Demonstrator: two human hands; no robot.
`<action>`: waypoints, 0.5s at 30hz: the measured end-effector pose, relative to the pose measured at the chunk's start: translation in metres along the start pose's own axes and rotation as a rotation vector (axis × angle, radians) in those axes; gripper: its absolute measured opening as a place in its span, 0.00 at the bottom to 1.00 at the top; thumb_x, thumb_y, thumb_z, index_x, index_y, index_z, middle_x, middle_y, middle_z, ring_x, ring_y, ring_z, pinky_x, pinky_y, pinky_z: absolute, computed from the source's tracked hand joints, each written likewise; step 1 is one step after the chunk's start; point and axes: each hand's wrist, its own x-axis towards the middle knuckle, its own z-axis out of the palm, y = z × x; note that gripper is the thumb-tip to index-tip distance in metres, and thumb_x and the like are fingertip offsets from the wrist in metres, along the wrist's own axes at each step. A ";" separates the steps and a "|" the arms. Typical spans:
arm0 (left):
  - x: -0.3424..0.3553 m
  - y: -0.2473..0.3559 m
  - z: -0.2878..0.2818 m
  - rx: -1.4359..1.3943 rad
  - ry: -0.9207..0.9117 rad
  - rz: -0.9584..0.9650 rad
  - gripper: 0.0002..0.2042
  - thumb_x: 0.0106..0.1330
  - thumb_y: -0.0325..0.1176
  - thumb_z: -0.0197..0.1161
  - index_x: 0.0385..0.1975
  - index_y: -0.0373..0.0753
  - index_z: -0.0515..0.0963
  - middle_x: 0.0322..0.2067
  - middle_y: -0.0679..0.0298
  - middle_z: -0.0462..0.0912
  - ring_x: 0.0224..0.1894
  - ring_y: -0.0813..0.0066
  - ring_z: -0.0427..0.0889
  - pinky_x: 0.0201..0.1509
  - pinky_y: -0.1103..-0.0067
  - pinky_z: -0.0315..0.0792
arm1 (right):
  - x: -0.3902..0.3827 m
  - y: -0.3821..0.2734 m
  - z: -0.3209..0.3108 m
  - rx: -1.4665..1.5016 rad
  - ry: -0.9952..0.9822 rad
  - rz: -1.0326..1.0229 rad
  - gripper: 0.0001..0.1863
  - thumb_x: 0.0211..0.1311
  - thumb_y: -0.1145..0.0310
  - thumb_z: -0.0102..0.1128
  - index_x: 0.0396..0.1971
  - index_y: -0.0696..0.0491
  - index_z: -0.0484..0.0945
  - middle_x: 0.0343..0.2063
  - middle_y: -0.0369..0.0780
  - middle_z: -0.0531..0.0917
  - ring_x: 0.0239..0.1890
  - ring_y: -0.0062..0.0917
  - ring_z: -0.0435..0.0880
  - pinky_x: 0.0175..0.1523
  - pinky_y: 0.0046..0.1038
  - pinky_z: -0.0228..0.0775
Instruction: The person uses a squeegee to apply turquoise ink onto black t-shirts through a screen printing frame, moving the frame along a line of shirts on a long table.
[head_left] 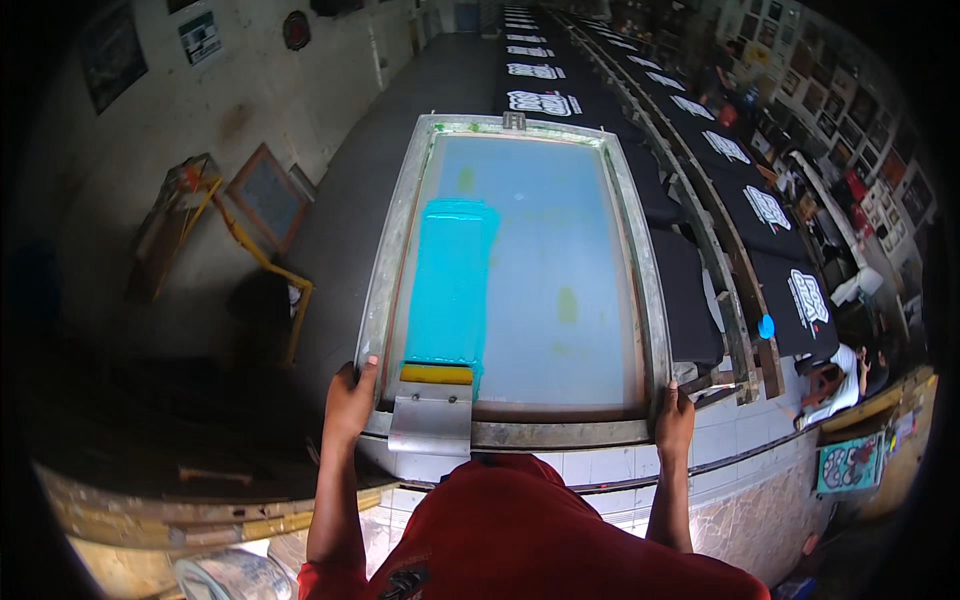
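Observation:
A large screen printing frame [640, 270] is held out in front of me by its two long sides. My left hand [349, 400] is closed round its near left corner, thumb on top. At the near right corner my right hand [675, 415] grips the other side the same way. Turquoise ink [450, 285] covers a broad strip on the left part of the pale blue mesh [560, 260]. At the near end of that strip rests a squeegee [432, 415] with a yellow blade and metal handle, its handle overhanging the near rail. No hand touches the squeegee.
Long rows of black shirts [785, 290] with white prints run into the distance beside a metal rail [735, 320]. Another person [845, 385] sits at the right. A yellow metal stand [300, 300] and a wood-framed screen [268, 197] stand at the left wall.

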 end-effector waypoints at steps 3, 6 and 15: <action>0.064 -0.009 -0.006 0.003 -0.067 0.067 0.28 0.68 0.52 0.55 0.40 0.25 0.76 0.37 0.45 0.82 0.43 0.59 0.80 0.50 0.69 0.70 | -0.003 -0.021 0.036 -0.033 0.048 0.040 0.28 0.72 0.52 0.43 0.42 0.67 0.76 0.34 0.54 0.82 0.41 0.45 0.81 0.49 0.37 0.68; 0.131 -0.016 0.003 0.094 -0.157 0.083 0.27 0.68 0.52 0.54 0.40 0.25 0.76 0.38 0.45 0.82 0.44 0.56 0.81 0.49 0.68 0.70 | 0.000 -0.049 0.062 -0.024 0.053 0.130 0.27 0.72 0.53 0.44 0.44 0.65 0.77 0.36 0.55 0.83 0.44 0.46 0.81 0.50 0.38 0.69; 0.306 -0.012 0.024 0.066 -0.277 0.142 0.25 0.70 0.51 0.52 0.39 0.28 0.75 0.37 0.49 0.79 0.41 0.59 0.75 0.50 0.69 0.66 | 0.028 -0.112 0.154 -0.118 0.160 0.317 0.27 0.70 0.49 0.43 0.37 0.61 0.78 0.33 0.59 0.81 0.42 0.54 0.79 0.47 0.47 0.68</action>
